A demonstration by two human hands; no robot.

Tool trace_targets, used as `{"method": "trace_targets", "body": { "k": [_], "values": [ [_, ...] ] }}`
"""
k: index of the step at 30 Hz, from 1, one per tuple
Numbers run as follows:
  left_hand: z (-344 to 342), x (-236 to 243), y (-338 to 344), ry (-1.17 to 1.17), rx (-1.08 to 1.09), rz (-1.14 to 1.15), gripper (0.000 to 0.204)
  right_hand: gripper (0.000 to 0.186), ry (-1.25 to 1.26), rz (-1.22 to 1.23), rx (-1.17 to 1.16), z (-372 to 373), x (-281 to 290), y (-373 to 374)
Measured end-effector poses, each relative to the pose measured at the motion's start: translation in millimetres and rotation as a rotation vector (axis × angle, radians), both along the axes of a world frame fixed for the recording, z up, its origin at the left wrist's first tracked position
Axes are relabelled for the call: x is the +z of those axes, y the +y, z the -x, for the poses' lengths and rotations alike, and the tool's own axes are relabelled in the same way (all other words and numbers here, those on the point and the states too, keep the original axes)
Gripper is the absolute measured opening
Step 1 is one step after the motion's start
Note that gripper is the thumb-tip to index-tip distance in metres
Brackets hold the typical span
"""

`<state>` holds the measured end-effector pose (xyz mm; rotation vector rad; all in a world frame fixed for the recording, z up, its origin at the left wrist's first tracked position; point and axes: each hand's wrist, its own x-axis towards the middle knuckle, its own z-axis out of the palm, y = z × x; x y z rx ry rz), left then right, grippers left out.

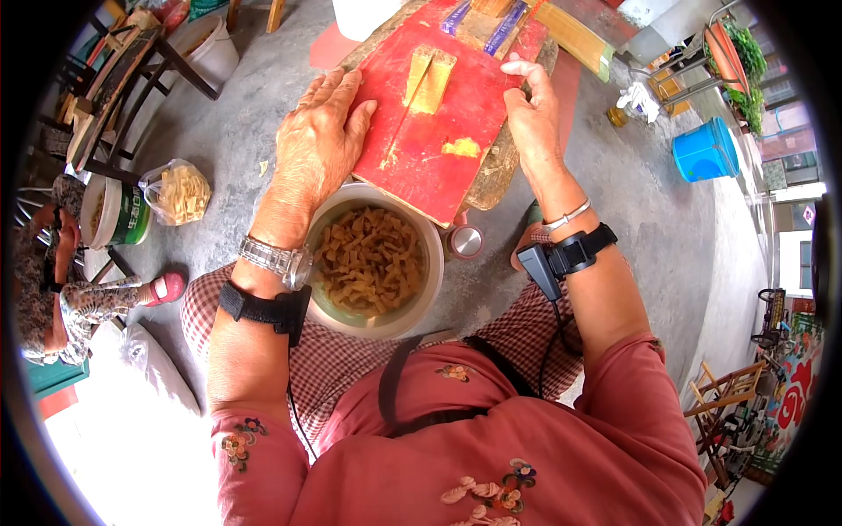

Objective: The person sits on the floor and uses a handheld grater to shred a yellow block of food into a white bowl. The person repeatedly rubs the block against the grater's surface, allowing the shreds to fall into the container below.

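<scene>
A red board [395, 140] lies tilted on a worn wooden plank [489, 180], with two pale yellow pieces [429, 81] near its upper middle. My left hand [320, 127] rests at the board's left edge, fingers extended, thumb apart. My right hand [535, 114] is at the right edge, fingers curled; whether they grip the board or something small is unclear. Below the board, between my knees, a white bucket [423, 285] holds many brown strips [368, 259]. A silver-topped cylinder [465, 241] stands beside it.
At left are a dark wooden bench [132, 61], a bag of pale pieces [181, 193], a tub [114, 210] and a seated person's leg [114, 311]. At right stand a blue bucket [702, 149] and a metal-framed chair [724, 61]. Purple-banded wood [500, 31] lies beyond the board.
</scene>
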<state>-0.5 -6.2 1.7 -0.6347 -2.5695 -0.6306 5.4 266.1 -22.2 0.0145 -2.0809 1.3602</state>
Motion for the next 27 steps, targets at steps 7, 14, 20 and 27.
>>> {"method": "trace_targets", "body": {
  "k": [7,14,20,27],
  "values": [
    [1.2,-3.7,-3.1,0.032,-0.01,-0.025,0.043,0.034,-0.034,-0.004,0.02,-3.7,2.4,-5.6],
    [-0.9,0.6,-2.0,-0.034,-0.015,-0.017,0.045,0.034,0.007,-0.016,0.041,1.6,-4.9,-2.2],
    [0.0,-2.4,-2.6,0.02,-0.025,-0.026,0.044,0.046,0.025,-0.183,0.002,-3.4,-4.3,-4.0],
    [2.5,-6.3,-2.8,0.1,-0.033,-0.028,0.042,0.061,0.04,-0.445,-0.086,-18.9,7.9,-17.7]
  ]
}}
